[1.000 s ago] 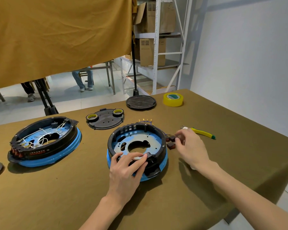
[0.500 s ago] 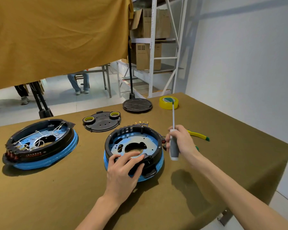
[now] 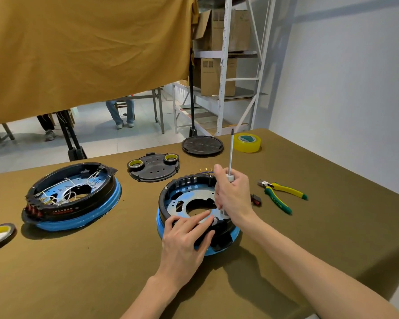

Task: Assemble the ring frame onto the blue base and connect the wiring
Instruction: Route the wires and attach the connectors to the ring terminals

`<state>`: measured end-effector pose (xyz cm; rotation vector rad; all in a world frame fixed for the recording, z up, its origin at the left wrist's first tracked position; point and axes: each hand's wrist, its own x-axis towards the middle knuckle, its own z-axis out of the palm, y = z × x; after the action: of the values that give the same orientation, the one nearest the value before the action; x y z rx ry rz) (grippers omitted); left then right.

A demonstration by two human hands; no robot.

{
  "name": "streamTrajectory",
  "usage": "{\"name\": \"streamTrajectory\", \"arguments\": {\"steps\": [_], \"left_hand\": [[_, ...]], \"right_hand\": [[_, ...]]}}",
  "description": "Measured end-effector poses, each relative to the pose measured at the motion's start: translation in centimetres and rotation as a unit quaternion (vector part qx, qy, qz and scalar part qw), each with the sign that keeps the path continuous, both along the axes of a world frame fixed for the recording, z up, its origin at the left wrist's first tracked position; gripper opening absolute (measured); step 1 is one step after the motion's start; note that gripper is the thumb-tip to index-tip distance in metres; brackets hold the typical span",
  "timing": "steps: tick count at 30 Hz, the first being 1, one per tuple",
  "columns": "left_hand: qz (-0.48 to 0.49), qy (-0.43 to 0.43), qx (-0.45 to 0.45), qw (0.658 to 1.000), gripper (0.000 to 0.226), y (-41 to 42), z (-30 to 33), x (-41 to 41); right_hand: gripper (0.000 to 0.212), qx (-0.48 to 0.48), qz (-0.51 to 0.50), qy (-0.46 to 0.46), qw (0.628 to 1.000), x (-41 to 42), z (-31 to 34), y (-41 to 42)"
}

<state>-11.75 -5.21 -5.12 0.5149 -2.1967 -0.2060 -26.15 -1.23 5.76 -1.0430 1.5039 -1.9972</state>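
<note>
Table (image 3: 101,272): I see the blue base (image 3: 160,223) near centre, black ring frame (image 3: 171,192) seated on it. A second base assembly (image 3: 72,196), wired, sits well to its left. My left hand (image 3: 184,238) lies flat, fingers straight, pressing the frame's near rim. My right hand (image 3: 233,194) grips a screwdriver (image 3: 230,155) over the frame's right side, shaft pointing up. Pliers (image 3: 279,196) lie to the right; tape roll (image 3: 249,142) beyond.
</note>
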Motion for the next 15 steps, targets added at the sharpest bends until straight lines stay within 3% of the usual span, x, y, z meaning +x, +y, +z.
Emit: {"name": "streamTrajectory", "arguments": {"steps": [15], "left_hand": [[0.01,0.012,0.03,0.999,0.035,0.1,0.0,0.0]], "right_hand": [[0.04,0.012,-0.024,0.053,0.998,1.5,-2.5,-0.3]]}}
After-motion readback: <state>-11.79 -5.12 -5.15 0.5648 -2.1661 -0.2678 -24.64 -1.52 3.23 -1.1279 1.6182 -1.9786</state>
